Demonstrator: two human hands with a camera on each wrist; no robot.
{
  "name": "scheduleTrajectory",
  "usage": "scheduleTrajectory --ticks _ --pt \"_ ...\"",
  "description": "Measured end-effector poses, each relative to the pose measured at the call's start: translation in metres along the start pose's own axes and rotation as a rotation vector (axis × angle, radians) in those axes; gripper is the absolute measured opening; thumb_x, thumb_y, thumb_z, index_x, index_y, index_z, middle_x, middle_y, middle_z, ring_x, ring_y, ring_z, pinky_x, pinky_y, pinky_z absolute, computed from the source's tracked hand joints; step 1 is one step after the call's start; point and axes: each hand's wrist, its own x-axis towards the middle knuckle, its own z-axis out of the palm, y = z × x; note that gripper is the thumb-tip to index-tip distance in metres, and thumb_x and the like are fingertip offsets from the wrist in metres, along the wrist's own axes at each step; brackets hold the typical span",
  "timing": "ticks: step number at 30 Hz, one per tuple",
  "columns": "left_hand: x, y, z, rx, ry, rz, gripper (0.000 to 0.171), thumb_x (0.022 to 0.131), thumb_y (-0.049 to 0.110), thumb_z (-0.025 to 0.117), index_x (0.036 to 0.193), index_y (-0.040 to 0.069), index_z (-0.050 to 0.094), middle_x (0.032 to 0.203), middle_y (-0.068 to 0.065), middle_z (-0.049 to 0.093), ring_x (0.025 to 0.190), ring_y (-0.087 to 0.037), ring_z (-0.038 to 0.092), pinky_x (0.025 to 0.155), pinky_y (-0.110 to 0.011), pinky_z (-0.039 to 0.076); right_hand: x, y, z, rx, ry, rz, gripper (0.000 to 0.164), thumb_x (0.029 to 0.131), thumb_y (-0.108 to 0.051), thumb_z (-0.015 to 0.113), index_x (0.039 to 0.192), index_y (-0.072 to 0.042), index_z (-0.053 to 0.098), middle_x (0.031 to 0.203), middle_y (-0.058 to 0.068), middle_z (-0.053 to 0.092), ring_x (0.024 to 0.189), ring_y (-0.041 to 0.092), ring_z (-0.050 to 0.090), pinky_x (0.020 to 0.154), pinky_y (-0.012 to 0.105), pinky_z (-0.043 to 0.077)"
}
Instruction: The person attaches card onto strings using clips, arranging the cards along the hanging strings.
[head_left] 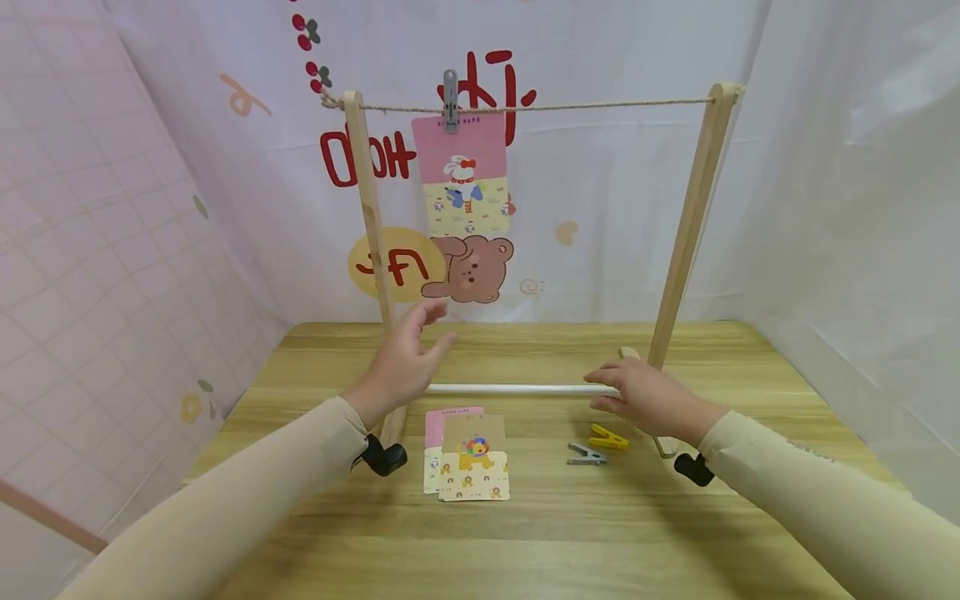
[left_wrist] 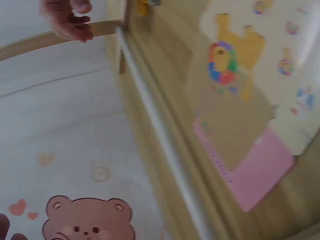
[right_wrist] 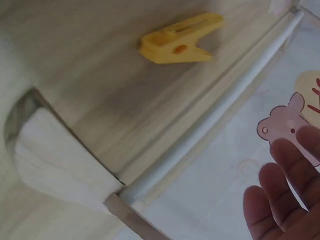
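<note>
My left hand (head_left: 405, 362) is raised beside the left wooden post, fingers loosely bent and holding nothing. Below it two cards overlap on the table: a lion card (head_left: 474, 458) on top, a pink one (head_left: 432, 429) partly covered beneath. My right hand (head_left: 648, 396) hovers by the foot of the right post with relaxed fingers and nothing in them. Nearest to it lie a yellow clothespin (right_wrist: 182, 39) and a grey clothespin (head_left: 587, 454). From the twine (head_left: 600, 105) hangs a pink and yellow card (head_left: 467, 175), clipped by another grey clothespin (head_left: 451, 100).
Two wooden posts, left (head_left: 372, 208) and right (head_left: 693, 225), hold up the twine. A white rod (head_left: 525, 388) joins them low down, behind the cards and clothespins. A printed white curtain (head_left: 615, 208) hangs behind the wooden table (head_left: 540, 533).
</note>
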Motion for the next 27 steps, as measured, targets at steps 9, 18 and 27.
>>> scheduleTrajectory --ticks 9,18,27 --pt "-0.025 -0.023 0.024 0.290 -0.295 -0.077 0.075 0.100 0.051 0.068 0.161 0.017 0.040 0.166 -0.010 0.041 0.153 -0.036 0.040 0.122 -0.060 0.037 -0.004 0.008 0.014 0.077 -0.121 0.034 0.037 0.097 -0.023 0.077 0.127 -0.001 0.074 0.116 0.015 0.073 0.099 0.028 0.072 0.085 0.042 0.061" --pt "-0.040 -0.036 0.037 0.366 -0.450 -0.108 0.073 0.101 0.047 0.070 0.162 0.020 0.040 0.169 -0.012 0.035 0.154 -0.040 0.036 0.120 -0.065 0.037 -0.005 0.007 0.025 0.078 -0.167 0.034 0.042 0.095 -0.030 0.080 0.126 -0.002 0.074 0.115 0.010 0.073 0.103 0.027 0.070 0.089 0.042 0.059" --pt "-0.047 -0.044 0.049 0.419 -0.539 -0.132 0.075 0.097 0.043 0.076 0.160 0.018 0.044 0.169 -0.013 0.036 0.156 -0.040 0.032 0.124 -0.063 0.030 -0.004 0.003 0.032 0.053 -0.172 -0.044 0.038 0.090 -0.031 0.083 0.118 -0.006 0.077 0.109 0.004 0.075 0.099 0.021 0.070 0.087 0.039 0.059"
